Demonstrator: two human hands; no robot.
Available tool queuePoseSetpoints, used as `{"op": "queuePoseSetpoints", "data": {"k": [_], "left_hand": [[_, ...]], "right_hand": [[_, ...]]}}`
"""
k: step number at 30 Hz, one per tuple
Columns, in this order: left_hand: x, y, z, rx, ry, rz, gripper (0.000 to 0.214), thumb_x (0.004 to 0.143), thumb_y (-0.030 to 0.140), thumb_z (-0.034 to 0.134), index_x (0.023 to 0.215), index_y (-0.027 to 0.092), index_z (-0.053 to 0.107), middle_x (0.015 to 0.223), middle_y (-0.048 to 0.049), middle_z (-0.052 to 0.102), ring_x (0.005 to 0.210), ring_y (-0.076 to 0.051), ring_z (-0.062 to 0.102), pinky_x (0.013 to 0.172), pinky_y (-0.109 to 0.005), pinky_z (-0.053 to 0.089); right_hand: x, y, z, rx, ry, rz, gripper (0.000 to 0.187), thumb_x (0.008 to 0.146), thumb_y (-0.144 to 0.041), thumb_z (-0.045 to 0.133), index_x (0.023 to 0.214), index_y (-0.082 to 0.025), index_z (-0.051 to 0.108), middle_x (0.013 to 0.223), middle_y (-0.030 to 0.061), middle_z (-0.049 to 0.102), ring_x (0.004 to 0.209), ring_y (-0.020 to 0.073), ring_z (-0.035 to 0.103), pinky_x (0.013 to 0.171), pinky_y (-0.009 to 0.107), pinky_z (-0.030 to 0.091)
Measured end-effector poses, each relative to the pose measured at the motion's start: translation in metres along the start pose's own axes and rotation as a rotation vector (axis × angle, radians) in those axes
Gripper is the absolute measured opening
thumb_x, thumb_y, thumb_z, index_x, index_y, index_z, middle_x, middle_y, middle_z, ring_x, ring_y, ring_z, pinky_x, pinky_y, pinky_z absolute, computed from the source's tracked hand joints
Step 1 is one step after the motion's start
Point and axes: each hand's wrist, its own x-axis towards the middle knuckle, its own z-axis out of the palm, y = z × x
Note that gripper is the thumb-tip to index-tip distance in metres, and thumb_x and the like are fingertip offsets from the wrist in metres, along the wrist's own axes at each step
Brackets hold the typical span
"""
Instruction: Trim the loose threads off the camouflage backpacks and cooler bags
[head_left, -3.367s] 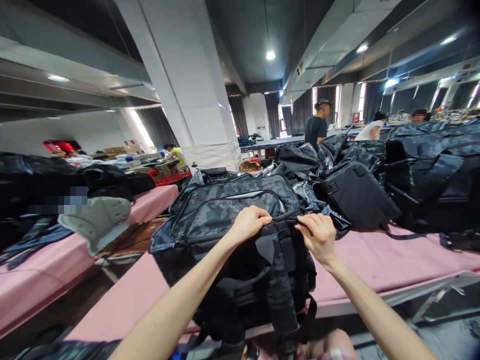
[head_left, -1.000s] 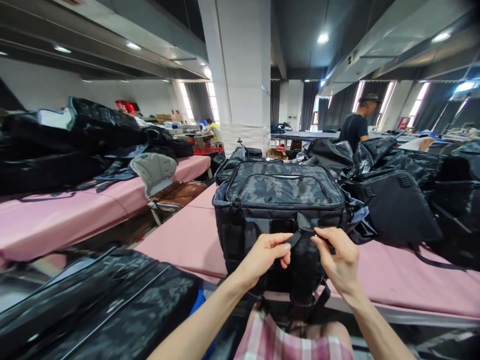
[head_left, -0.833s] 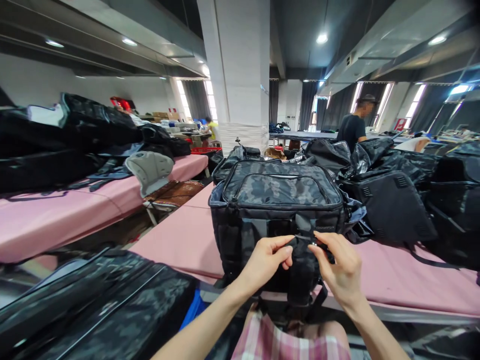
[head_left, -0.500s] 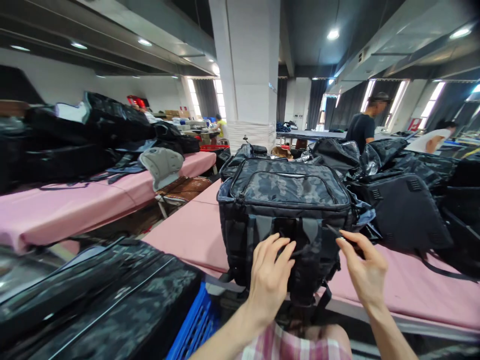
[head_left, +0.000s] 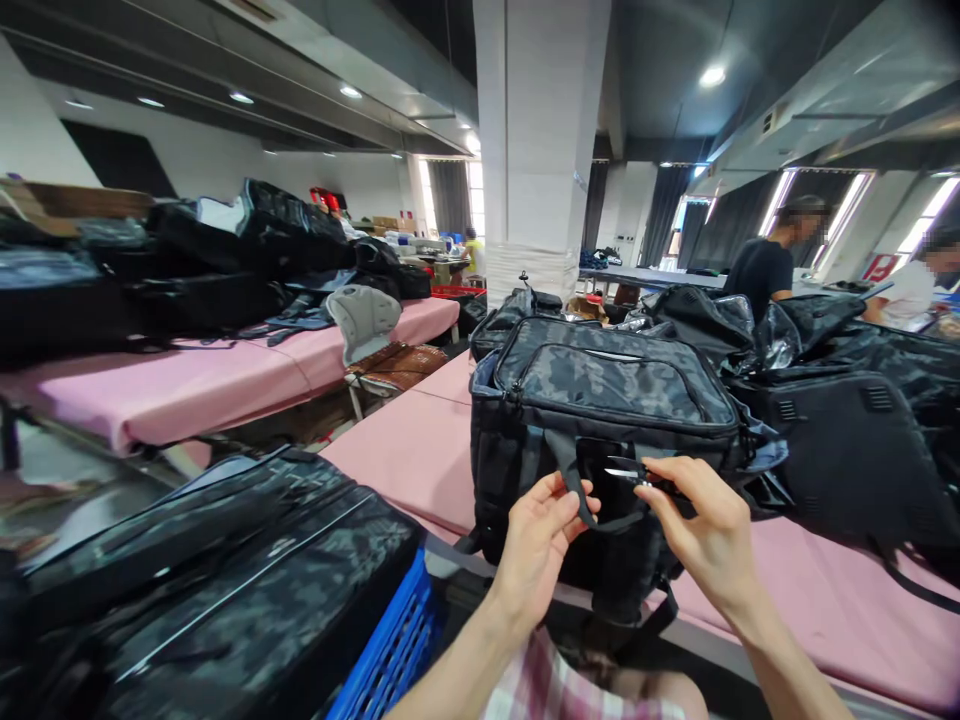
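Note:
A black and dark camouflage bag (head_left: 622, 375) stands upright on the pink-covered table in front of me. My left hand (head_left: 534, 545) pinches a dark webbing strap (head_left: 571, 478) on the bag's near side, between thumb and fingers. In my right hand (head_left: 709, 525) is a pair of thread snips (head_left: 621, 470), the fingers closed round them. Their two blades point left towards the strap and stand slightly apart. Whether the blades touch any thread is too small to tell.
More dark bags (head_left: 840, 440) crowd the table on the right. At lower left, camouflage bags (head_left: 247, 590) lie by a blue plastic crate (head_left: 390, 640). A grey chair (head_left: 364, 320) stands near another pink table (head_left: 187, 385). Two people (head_left: 761, 270) are at the back right.
My left hand has taken hold of the strap and lifted it a little. My right hand has moved left with the snips, closer to my left hand. The view has turned left.

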Motion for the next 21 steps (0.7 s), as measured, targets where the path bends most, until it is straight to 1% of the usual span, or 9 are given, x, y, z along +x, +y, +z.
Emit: {"op": "queuePoseSetpoints", "data": {"k": [5, 9, 11, 13, 15, 16, 18, 21], "left_hand": [[0.001, 0.006, -0.007, -0.047, -0.081, -0.012, 0.027, 0.068, 0.019, 0.072, 0.093, 0.011, 0.064, 0.087, -0.0055, 0.065, 0.074, -0.012, 0.061, 0.068, -0.022, 0.049], [0.002, 0.009, -0.008, -0.063, -0.096, -0.042, 0.027, 0.065, 0.018, 0.074, 0.089, 0.011, 0.065, 0.084, -0.0055, 0.066, 0.071, -0.012, 0.062, 0.067, -0.022, 0.048], [0.002, 0.011, -0.010, -0.085, -0.092, -0.073, 0.028, 0.063, 0.019, 0.076, 0.088, 0.010, 0.064, 0.084, -0.0054, 0.066, 0.069, -0.011, 0.062, 0.067, -0.022, 0.048], [0.002, 0.012, -0.013, -0.155, -0.077, -0.148, 0.034, 0.062, 0.020, 0.077, 0.091, 0.012, 0.063, 0.085, -0.0037, 0.064, 0.068, -0.010, 0.061, 0.066, -0.022, 0.049], [0.002, 0.011, -0.015, -0.231, -0.054, -0.212, 0.039, 0.059, 0.020, 0.079, 0.093, 0.015, 0.061, 0.082, -0.0003, 0.062, 0.066, -0.008, 0.059, 0.065, -0.022, 0.049], [0.002, 0.011, -0.015, -0.240, -0.044, -0.211, 0.039, 0.058, 0.019, 0.080, 0.091, 0.015, 0.061, 0.079, 0.0009, 0.061, 0.065, -0.008, 0.058, 0.064, -0.021, 0.048], [0.002, 0.011, -0.014, -0.165, -0.014, -0.121, 0.031, 0.058, 0.019, 0.079, 0.082, 0.013, 0.061, 0.071, 0.0017, 0.059, 0.061, -0.007, 0.056, 0.062, -0.020, 0.046], [0.002, 0.013, -0.012, 0.046, 0.064, 0.049, 0.021, 0.060, 0.019, 0.076, 0.068, 0.011, 0.059, 0.062, 0.0014, 0.058, 0.058, -0.007, 0.052, 0.060, -0.018, 0.042]], "right_hand": [[0.009, -0.007, 0.012, -0.025, -0.102, -0.111, 0.014, 0.083, -0.025, 0.056, 0.097, -0.021, 0.059, 0.086, 0.0047, 0.065, 0.078, 0.0178, 0.058, 0.067, 0.031, 0.045], [0.017, -0.014, 0.024, -0.034, -0.141, -0.186, 0.012, 0.084, -0.022, 0.054, 0.094, -0.021, 0.061, 0.083, 0.0039, 0.065, 0.073, 0.0166, 0.056, 0.064, 0.030, 0.044], [0.019, -0.013, 0.026, 0.008, -0.127, -0.167, 0.011, 0.084, -0.021, 0.054, 0.091, -0.021, 0.062, 0.080, 0.0034, 0.065, 0.071, 0.0161, 0.056, 0.063, 0.030, 0.044], [0.019, -0.009, 0.025, 0.072, -0.084, -0.093, 0.010, 0.083, -0.023, 0.055, 0.090, -0.022, 0.062, 0.080, 0.0032, 0.065, 0.072, 0.0161, 0.057, 0.064, 0.030, 0.045], [0.018, -0.004, 0.022, 0.107, -0.046, -0.029, 0.011, 0.082, -0.024, 0.056, 0.092, -0.022, 0.061, 0.082, 0.0031, 0.065, 0.074, 0.0165, 0.058, 0.065, 0.030, 0.047], [0.017, -0.003, 0.021, 0.103, -0.039, -0.020, 0.013, 0.082, -0.025, 0.057, 0.094, -0.022, 0.061, 0.083, 0.0031, 0.065, 0.075, 0.0168, 0.059, 0.066, 0.030, 0.047], [0.015, -0.003, 0.018, 0.069, -0.057, -0.049, 0.016, 0.081, -0.024, 0.058, 0.097, -0.022, 0.060, 0.085, 0.0035, 0.065, 0.077, 0.0173, 0.059, 0.067, 0.031, 0.047], [0.013, -0.010, 0.018, 0.010, -0.093, -0.140, 0.018, 0.081, -0.021, 0.058, 0.099, -0.021, 0.059, 0.086, 0.0045, 0.065, 0.078, 0.0176, 0.058, 0.069, 0.032, 0.046]]}}
